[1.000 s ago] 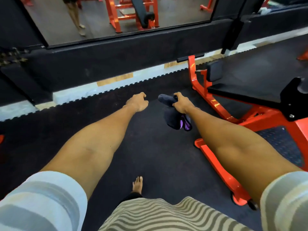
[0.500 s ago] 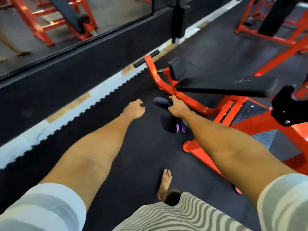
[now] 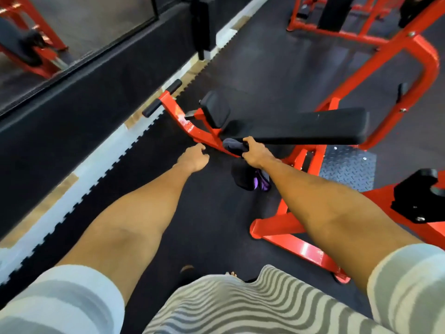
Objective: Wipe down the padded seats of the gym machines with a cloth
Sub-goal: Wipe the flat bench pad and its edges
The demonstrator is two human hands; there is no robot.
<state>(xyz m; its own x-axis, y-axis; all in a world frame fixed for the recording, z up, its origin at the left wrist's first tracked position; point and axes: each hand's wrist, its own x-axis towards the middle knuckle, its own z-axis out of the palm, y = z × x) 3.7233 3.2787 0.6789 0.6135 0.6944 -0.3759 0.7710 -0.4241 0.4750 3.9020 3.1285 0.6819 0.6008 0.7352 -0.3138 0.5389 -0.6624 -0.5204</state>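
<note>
Far left, a wall mirror (image 3: 84,27) sits above a long black ledge (image 3: 72,102) that runs diagonally up to the right. Below the ledge a pale strip (image 3: 72,174) borders the black rubber floor (image 3: 204,225), and the two meet along a toothed, interlocking edge. A broad lane of bare floor lies between that edge and the red machine frame (image 3: 301,247).

Two bare arms in striped sleeves reach forward over this lane. The left hand (image 3: 193,157) hovers above the floor with its fingers loosely curled, holding nothing. It is just left of the frame's slanted red bar, which ends in a black handle grip (image 3: 161,97) near the floor's edge.

Just to its right, the right hand (image 3: 256,153) is clenched around a dark cloth (image 3: 242,177). One end is bunched above the fist and the rest hangs below, showing a purple patch. The fist is just beside the near left end of the padded seat (image 3: 301,126), a long, level black pad; whether the cloth touches it cannot be told. A smaller black pad (image 3: 215,108) stands tilted at the seat's left end.

Right of the arm lies a studded metal footplate (image 3: 349,169). Open floor separates this machine from another red frame (image 3: 337,32) at top right.
</note>
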